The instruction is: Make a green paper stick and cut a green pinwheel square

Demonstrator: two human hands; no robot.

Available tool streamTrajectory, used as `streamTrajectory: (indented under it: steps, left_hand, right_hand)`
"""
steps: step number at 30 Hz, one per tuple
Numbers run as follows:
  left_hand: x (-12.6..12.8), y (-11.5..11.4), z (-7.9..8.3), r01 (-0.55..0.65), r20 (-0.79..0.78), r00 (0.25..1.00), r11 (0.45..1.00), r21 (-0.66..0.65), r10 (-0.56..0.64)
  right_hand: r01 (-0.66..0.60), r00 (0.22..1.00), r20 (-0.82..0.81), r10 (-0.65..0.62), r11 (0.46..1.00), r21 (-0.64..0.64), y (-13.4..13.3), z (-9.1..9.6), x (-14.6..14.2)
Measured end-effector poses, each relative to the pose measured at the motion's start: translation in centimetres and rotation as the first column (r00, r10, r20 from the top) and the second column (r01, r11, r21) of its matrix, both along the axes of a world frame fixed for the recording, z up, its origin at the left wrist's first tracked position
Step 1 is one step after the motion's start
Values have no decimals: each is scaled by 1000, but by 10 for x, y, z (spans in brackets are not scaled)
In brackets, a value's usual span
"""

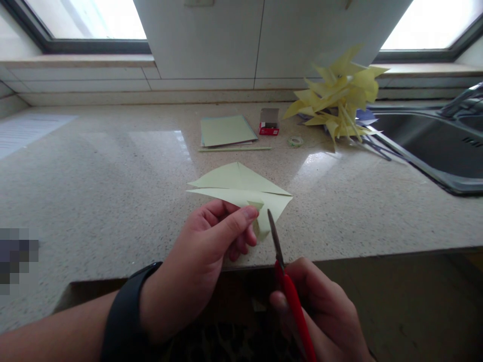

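My left hand (222, 234) pinches a pale yellow sheet of paper (241, 183) between thumb and fingers near the counter's front edge. Slits run inward from the paper's left and right corners, and a bent piece of it shows under my thumb. In my right hand (320, 306) is a pair of red-handled scissors (292, 301). Their blades point up and away from me, beside the paper's near right part. The blades look nearly closed, and I cannot tell whether they touch the paper.
Behind the paper lie a stack of coloured paper sheets (228, 129), a thin stick (234, 149), a small red box (269, 123) and a roll of tape (295, 141). Yellow paper pinwheels (339, 95) are heaped beside the sink (433, 151). A printed sheet (32, 129) is at far left.
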State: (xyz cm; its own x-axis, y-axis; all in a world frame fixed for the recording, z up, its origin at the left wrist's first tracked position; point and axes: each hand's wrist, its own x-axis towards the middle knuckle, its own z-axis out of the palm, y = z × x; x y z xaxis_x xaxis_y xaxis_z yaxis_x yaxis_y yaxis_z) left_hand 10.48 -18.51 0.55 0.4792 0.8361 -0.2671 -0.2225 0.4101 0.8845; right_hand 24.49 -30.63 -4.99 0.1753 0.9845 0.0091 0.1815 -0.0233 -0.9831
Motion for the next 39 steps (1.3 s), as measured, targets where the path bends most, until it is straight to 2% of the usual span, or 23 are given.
streamTrajectory:
  steps: [3,5,10,15,20,26,30,34,39]
  left_hand:
    - [0,0,-1,3,13,1000,1000,7,-3]
    - [0,0,-1,5,10,1000,1000,7,-5]
    - [1,2,-1,28,27,999,999,35,-29]
    - [2,4,-4,49,48,998,999,8,-49]
    - [3,4,-3,54,28,998,998,15,-55]
    - [1,5,-5,116,-105,989,990,79,-108]
    - [-1,6,-6,178,-195,969,975,132,-151]
    - [-2,5,-4,227,-266,948,959,171,-176]
    - [-3,5,-3,272,-279,936,943,192,-213]
  right_hand:
    - [19,999,34,-20,1000,24,0,-1,6]
    - [-14,999,33,13,999,42,0,0,11]
    - [-86,994,-56,89,995,58,1,5,22]
    - [-83,991,-107,85,996,22,0,17,36]
    - [-12,984,-175,13,1000,5,-3,28,46]
    - [173,983,-74,-167,982,77,11,48,45]
    - [140,990,-35,-137,986,91,27,55,41]
    - [125,992,7,-126,987,98,33,52,39]
    - [203,974,72,-214,969,140,32,51,41]
